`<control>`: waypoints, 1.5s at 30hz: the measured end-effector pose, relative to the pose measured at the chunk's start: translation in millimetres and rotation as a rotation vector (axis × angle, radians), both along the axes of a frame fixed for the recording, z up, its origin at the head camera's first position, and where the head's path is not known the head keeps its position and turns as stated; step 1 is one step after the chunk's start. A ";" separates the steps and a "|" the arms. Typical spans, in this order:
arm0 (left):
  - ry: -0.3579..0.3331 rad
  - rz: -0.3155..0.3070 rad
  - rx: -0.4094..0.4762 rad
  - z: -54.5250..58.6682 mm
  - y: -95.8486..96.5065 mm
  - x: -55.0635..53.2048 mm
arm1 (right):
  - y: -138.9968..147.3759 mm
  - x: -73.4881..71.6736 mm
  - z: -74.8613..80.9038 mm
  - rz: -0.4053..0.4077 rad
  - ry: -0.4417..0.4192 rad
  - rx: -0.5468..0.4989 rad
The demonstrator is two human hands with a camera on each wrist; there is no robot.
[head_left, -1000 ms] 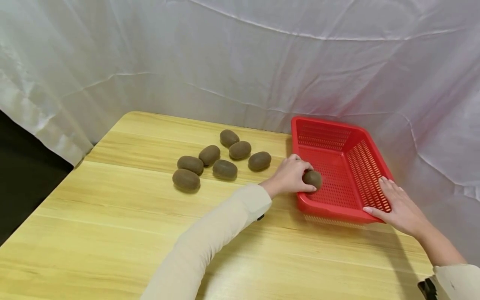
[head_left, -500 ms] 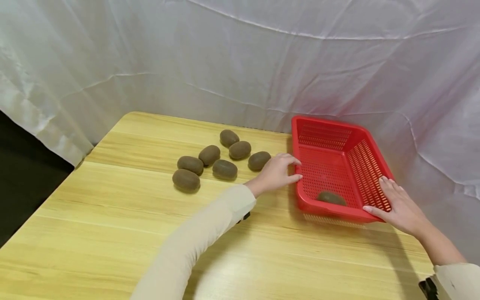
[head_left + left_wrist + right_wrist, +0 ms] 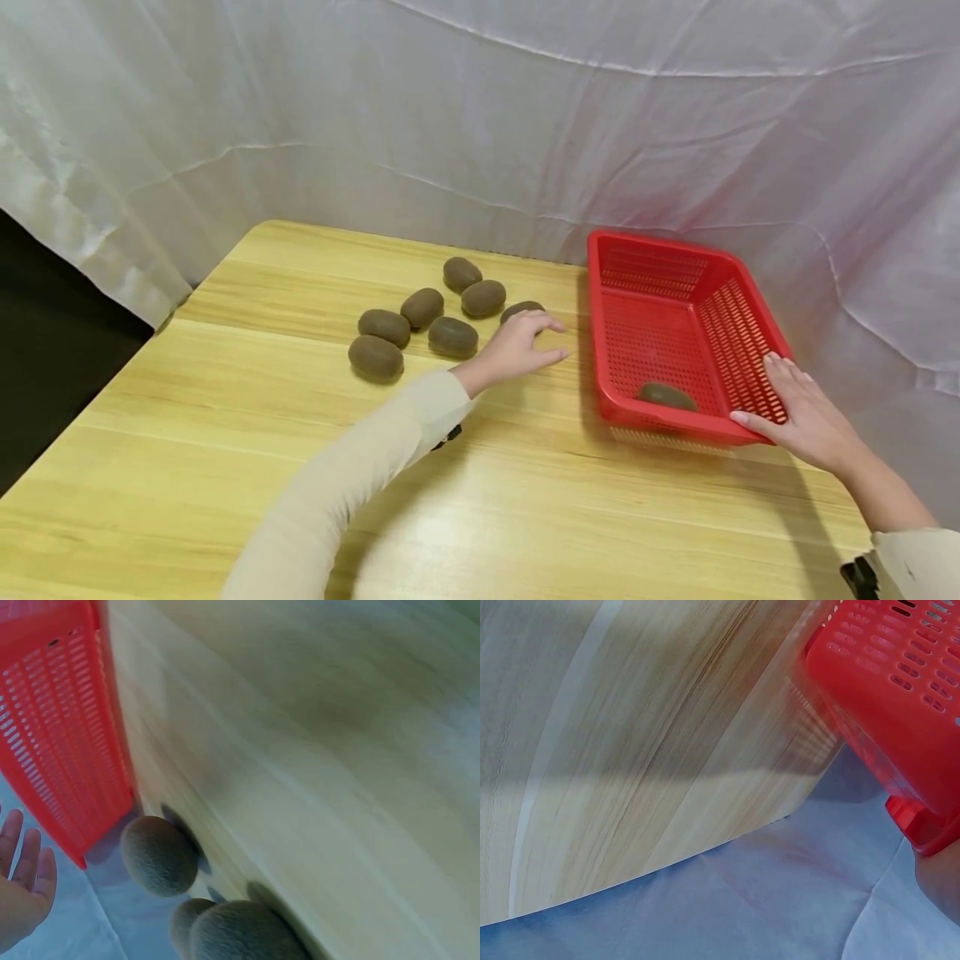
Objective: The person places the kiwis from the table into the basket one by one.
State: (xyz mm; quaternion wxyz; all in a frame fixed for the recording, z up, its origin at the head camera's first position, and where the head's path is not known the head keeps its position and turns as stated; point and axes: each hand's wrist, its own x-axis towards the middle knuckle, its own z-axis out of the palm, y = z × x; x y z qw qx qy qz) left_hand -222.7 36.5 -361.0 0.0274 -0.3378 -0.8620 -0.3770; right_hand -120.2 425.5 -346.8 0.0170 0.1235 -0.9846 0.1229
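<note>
In the head view my left hand hovers beside the nearest kiwi, which it partly hides. Thumb and fingers are apart with nothing between them; part of this hand also shows at the left edge of the left wrist view. More brown kiwis lie grouped to its left. My right hand holds the near right corner of a red plastic basket, thumb over the front rim and fingers along the side. One kiwi lies inside the basket against its front wall.
A wooden table carries everything; its right edge shows in the right wrist view. White cloth hangs behind the table and along the right. A dark area lies beyond the left edge.
My left hand let a kiwi go into the basket, then drew back left over the rim to the nearest loose kiwi. My right hand stayed at the basket corner.
</note>
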 end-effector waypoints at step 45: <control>0.014 0.031 -0.028 -15.2 -94.9 26.0 | 0.6 -0.1 0.1 -0.022 -0.020 -0.011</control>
